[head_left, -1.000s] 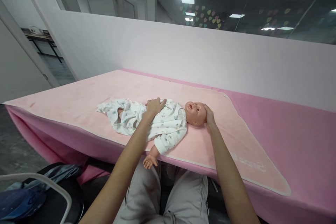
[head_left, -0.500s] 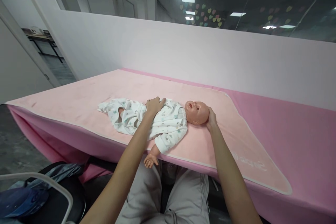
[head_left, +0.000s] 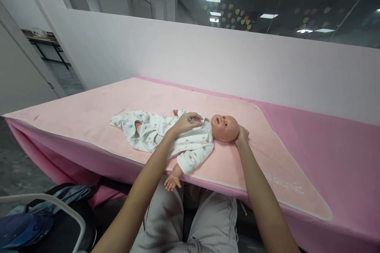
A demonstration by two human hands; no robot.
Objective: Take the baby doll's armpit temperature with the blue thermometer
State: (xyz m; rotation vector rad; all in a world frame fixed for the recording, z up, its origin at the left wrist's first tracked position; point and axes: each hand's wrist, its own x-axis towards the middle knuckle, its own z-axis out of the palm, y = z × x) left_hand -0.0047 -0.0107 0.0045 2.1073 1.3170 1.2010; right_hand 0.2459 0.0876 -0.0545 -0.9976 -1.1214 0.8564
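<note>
A baby doll in a white printed outfit lies face up, its head to the right. Its near arm hangs over the table's front edge. My left hand is over the doll's upper chest, fingers apart and slightly curled; whether it touches the cloth is hard to tell. Cupped behind the top of the doll's head is my right hand, its fingers partly hidden by the head.
A peach mat lies on the pink cloth covering the table. Behind stands a white wall with glass above. A chair with a bag is at the lower left.
My left hand has moved right, from the doll's belly to its upper chest, uncovering the doll's far hand. The doll's head and my right hand have shifted slightly right.
</note>
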